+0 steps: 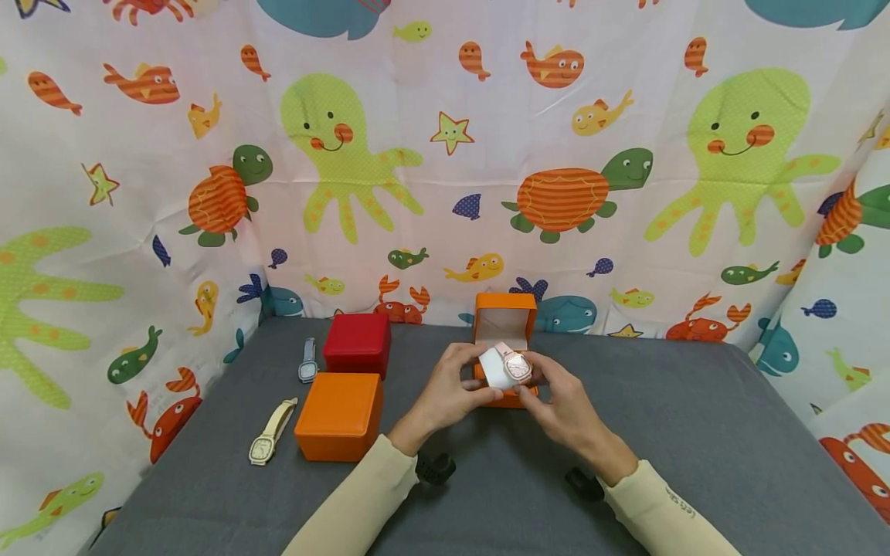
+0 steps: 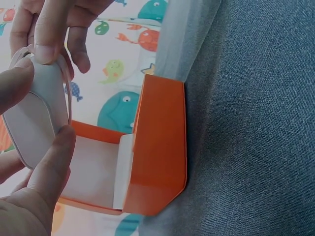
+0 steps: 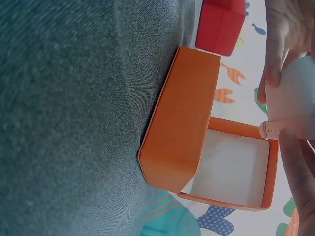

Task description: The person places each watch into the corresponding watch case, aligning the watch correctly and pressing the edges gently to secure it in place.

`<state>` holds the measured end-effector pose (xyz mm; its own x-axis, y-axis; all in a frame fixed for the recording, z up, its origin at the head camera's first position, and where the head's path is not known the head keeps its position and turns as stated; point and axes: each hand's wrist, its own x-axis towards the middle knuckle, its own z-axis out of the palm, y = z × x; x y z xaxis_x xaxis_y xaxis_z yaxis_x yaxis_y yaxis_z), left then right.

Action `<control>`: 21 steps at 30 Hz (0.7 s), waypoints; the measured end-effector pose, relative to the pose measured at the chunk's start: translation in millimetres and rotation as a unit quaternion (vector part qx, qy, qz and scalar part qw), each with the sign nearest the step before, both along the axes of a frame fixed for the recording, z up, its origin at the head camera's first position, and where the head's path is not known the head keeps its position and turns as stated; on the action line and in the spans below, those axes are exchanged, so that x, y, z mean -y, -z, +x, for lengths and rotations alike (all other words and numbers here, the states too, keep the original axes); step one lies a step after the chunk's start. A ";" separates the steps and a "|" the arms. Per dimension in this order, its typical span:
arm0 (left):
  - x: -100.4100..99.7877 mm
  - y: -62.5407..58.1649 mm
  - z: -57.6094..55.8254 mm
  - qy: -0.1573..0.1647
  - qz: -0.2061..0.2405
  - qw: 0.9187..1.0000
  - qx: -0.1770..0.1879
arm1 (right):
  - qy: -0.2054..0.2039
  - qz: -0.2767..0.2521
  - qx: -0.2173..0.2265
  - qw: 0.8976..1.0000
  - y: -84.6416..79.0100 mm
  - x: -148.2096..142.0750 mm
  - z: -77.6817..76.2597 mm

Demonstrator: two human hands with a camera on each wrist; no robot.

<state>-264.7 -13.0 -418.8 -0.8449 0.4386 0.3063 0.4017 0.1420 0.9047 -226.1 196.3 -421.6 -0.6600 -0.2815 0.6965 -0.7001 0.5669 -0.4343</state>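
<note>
Head view: left fingers [image 1: 483, 397] and right fingers [image 1: 549, 367] curled round white cushion [image 1: 494, 370] with pink watch [image 1: 518, 366].

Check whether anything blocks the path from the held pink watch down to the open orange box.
Nothing visible blocks it. The left hand and right hand hold the watch on its white cushion above the open orange box, whose raised lid stands behind.

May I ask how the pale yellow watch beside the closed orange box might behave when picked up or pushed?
The pale yellow watch would probably slide rather than roll if nudged, since it lies low. Its narrow strap looks likely to bend when lifted, and the wider case at the near end may dip if only the strap is held.
</note>
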 end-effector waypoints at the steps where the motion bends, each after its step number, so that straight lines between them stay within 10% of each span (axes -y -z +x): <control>1: -0.3 0.3 0.0 0.000 0.000 1.000 0.000 | -0.003 -0.003 0.001 1.000 0.0 0.3 0.0; 21: 0.6 -4.7 4.0 -0.033 -0.039 0.998 -0.023 | 0.030 0.012 0.015 0.999 -4.5 5.9 4.8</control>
